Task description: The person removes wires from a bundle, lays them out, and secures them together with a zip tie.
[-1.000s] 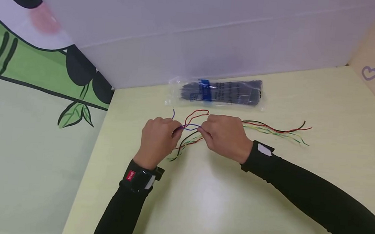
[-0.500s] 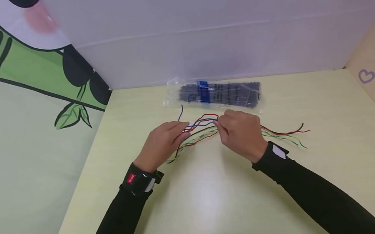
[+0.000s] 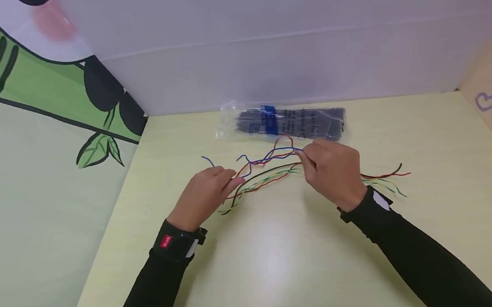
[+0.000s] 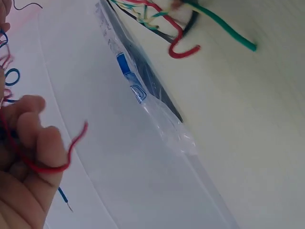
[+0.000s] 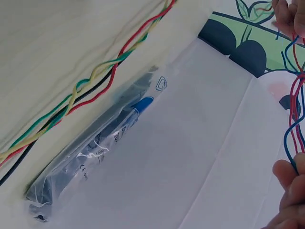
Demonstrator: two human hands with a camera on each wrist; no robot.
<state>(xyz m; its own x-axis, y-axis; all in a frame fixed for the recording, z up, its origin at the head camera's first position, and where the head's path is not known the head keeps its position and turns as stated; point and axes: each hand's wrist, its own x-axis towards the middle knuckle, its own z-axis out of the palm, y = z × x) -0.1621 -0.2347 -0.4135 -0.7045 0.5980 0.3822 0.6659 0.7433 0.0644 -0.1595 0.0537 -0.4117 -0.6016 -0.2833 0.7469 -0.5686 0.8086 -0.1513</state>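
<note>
Between my hands in the head view stretch thin red and blue wires, crossing near the left side. My left hand (image 3: 202, 194) pinches their left part; in the left wrist view a red wire (image 4: 50, 169) curves over its fingers, and a blue wire end (image 4: 63, 195) with a bare tip sticks out below. My right hand (image 3: 333, 172) grips the other end, thumb against curled index finger. In the right wrist view the blue wire (image 5: 286, 140) bows out beside the red ones above that hand. The wires inside both grips are hidden.
On the pale table (image 3: 272, 255), under the held wires, lies a loose twist of black, red, green and yellow wires (image 3: 381, 177). A clear plastic bag (image 3: 320, 123) with a dark bundle and blue band lies behind, near the white backdrop (image 3: 259, 61).
My hands have moved apart, the right going rightward and slightly up, the left slightly down. The red and blue span between them has lengthened, and a blue end now curls free.
</note>
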